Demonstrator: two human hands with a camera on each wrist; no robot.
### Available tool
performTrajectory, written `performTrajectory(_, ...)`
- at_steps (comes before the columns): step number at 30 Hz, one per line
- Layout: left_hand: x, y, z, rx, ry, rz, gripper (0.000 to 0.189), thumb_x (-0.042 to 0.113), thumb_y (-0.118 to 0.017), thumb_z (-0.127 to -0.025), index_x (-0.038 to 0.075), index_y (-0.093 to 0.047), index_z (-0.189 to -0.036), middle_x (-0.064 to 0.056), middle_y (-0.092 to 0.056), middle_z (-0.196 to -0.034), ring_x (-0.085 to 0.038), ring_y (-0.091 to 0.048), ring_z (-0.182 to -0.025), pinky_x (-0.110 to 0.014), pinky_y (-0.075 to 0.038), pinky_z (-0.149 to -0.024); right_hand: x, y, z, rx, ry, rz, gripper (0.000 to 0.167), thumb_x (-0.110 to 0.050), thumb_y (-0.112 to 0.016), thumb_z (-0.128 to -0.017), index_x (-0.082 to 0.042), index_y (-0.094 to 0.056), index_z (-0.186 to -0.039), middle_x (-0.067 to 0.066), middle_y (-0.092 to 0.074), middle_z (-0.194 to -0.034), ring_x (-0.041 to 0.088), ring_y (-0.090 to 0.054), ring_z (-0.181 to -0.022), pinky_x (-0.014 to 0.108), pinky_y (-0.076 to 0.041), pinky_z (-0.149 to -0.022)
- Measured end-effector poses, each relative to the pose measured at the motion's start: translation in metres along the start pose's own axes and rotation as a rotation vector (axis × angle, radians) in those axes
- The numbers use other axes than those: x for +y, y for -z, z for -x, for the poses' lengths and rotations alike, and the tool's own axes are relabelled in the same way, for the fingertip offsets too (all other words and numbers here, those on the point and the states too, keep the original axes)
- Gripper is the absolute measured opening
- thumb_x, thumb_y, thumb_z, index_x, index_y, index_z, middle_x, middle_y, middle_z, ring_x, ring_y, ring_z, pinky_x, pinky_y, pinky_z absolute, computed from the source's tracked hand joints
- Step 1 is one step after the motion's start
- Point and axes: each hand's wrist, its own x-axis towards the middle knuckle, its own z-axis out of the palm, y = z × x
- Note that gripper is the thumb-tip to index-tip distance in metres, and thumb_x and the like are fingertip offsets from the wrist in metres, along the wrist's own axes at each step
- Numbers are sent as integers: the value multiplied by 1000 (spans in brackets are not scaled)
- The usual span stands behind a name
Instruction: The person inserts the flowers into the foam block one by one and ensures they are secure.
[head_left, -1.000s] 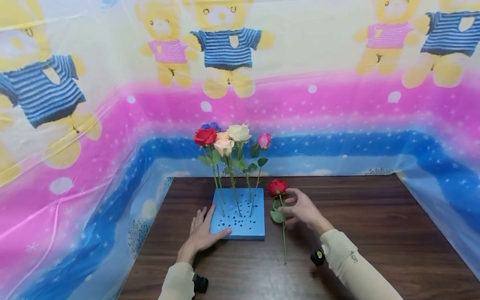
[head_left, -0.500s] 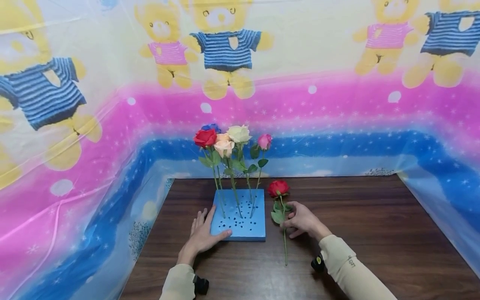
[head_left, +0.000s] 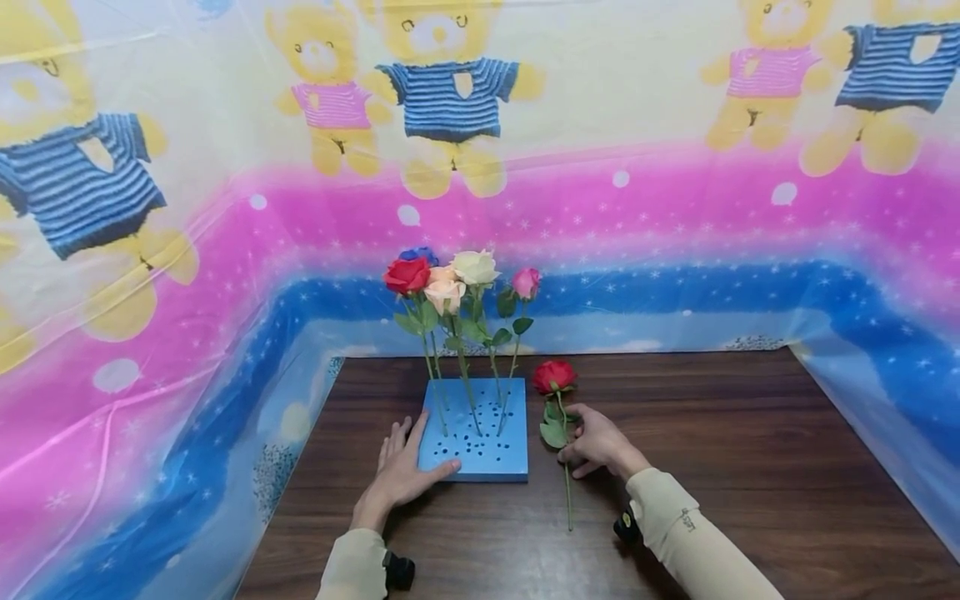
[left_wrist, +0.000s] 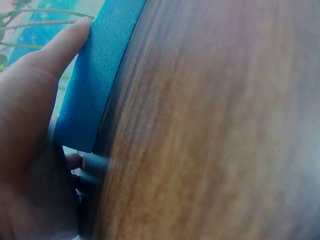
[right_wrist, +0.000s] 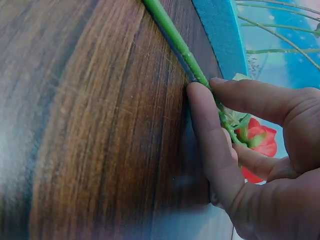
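A red rose (head_left: 554,377) lies on the table to the right of a blue block full of small holes (head_left: 483,460). My right hand (head_left: 597,442) pinches its green stem (right_wrist: 172,32) between thumb and fingers, just below the leaves (head_left: 553,434). The left hand (head_left: 405,473) rests against the block's left front corner, its thumb on the top face and its fingers extended along the side. Several roses stand upright in the block: a red one (head_left: 407,275), a blue one mostly hidden behind it, peach (head_left: 446,296), white (head_left: 476,267) and pink (head_left: 527,283).
The dark wooden table (head_left: 720,433) reaches back to a printed cloth backdrop (head_left: 622,229) with teddy bears on it. This cloth also closes in the left and right sides. The standing stems rise close together above the block.
My right hand has moved down along the rose, from beside the bloom and leaves to the stem, and its fingers have closed on it. The left hand stays on the block.
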Motion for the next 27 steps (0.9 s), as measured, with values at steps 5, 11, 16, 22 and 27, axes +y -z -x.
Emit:
performTrajectory(5, 0, 2, -1, 1, -1, -3, 115, 68, -76, -97, 23, -13, -182, -28, -10, -184, -51, 3, -171, -72, 1, -135, -3, 1, -1, 0, -20, -29, 93, 19, -79, -88, -4, -41, -169, 18, -45, -111, 30, -73, -77, 45, -70, -66)
performTrajectory(11, -1, 1, -2, 2, -2, -7, 115, 69, -77, -96, 23, -14, -182, -28, -10, -184, -51, 2, -171, -72, 1, -135, -6, 3, -1, -5, -38, -47, 88, 22, -76, -87, -3, -43, -165, 20, -46, -113, 34, -76, -84, 46, -69, -63)
performTrajectory(16, 0, 0, -2, 4, 1, -12, 115, 69, -77, -96, 23, -14, -182, -28, -11, -184, -51, 2, -171, -72, 1, -135, -6, 5, 1, 0, -39, -56, 85, 23, -74, -87, -3, -44, -163, 21, -48, -112, 35, -75, -85, 47, -69, -62)
performTrajectory(22, 1, -1, -3, 1, 14, -10, 117, 71, -76, -95, 24, -14, -182, -28, -11, -184, -52, 3, -171, -72, 1, -135, -5, 5, 0, 13, -37, -59, 81, 22, -71, -89, -6, -44, -161, 22, -50, -111, 34, -73, -82, 48, -68, -60)
performTrajectory(27, 1, -1, -2, -3, 21, -7, 117, 71, -77, -95, 23, -14, -182, -29, -11, -184, -52, 3, -170, -73, 2, -134, -3, 5, -1, 3, -39, -77, 82, 22, -71, -89, -7, -43, -160, 24, -54, -108, 35, -72, -77, 48, -68, -60)
